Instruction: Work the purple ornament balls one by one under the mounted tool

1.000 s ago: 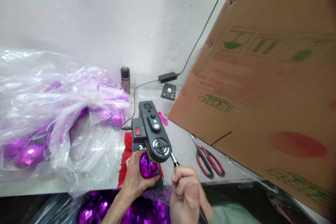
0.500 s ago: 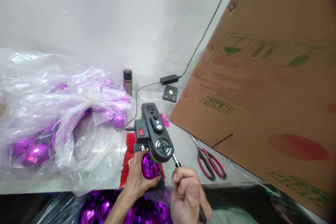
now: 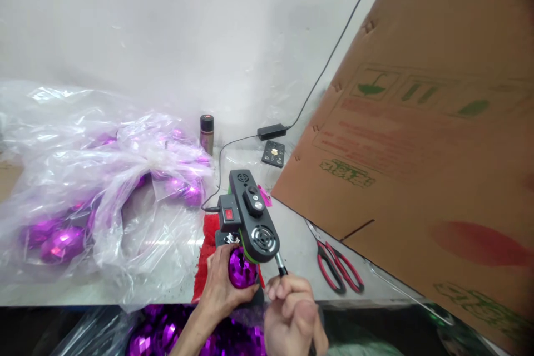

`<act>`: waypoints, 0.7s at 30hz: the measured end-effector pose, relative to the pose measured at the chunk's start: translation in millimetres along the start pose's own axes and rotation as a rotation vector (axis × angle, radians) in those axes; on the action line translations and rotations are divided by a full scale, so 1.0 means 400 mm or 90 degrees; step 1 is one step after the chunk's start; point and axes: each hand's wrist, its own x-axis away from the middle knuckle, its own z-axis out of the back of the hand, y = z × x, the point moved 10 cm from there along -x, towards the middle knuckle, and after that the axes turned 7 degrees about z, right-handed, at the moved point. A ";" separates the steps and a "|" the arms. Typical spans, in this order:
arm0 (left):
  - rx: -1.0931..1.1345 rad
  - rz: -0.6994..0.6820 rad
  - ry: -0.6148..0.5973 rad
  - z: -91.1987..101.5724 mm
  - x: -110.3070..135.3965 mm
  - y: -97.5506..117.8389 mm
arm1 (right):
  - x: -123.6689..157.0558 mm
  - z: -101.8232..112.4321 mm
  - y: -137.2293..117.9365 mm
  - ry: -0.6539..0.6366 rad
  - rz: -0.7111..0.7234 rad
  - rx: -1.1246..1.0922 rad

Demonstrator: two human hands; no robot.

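Big cardboard box still leans right of the hands, bag of purple balls off to the left. The black machine just above them hasn't budged. The left hand stays cupped round the purple ball under its head. The right hand, fisted on the lever, sits slightly lower, wrist cut off.

Shiny purple faceted ball sits under blk press head, its lever angled down-right.

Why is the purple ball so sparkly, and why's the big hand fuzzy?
Head view: mirror facets on the purple ball, held by the left hand, throw bright glints; the plastic bag glares white; the right hand gripping the lever is nearest the camera, slightly soft.
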 end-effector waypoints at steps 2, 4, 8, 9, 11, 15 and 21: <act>0.003 -0.004 -0.001 -0.003 0.001 0.001 | 0.022 0.020 0.022 0.012 0.008 0.001; 0.002 -0.006 0.009 -0.003 0.002 -0.002 | 0.045 0.041 0.040 -0.007 0.047 0.031; -0.011 -0.017 0.012 -0.011 0.003 -0.012 | 0.060 0.037 0.039 -0.125 0.115 0.084; -0.014 -0.022 0.008 -0.014 0.001 -0.012 | 0.045 0.034 0.031 -0.125 0.100 0.078; -0.019 -0.024 0.004 -0.015 -0.003 -0.015 | -0.006 0.031 0.009 -0.074 0.040 0.046; -0.033 -0.010 -0.003 0.004 0.015 -0.048 | -0.112 -0.036 -0.056 -0.106 -0.010 0.054; -0.110 -0.206 0.019 0.018 0.224 -0.158 | -0.103 -0.026 -0.056 -0.118 0.005 0.059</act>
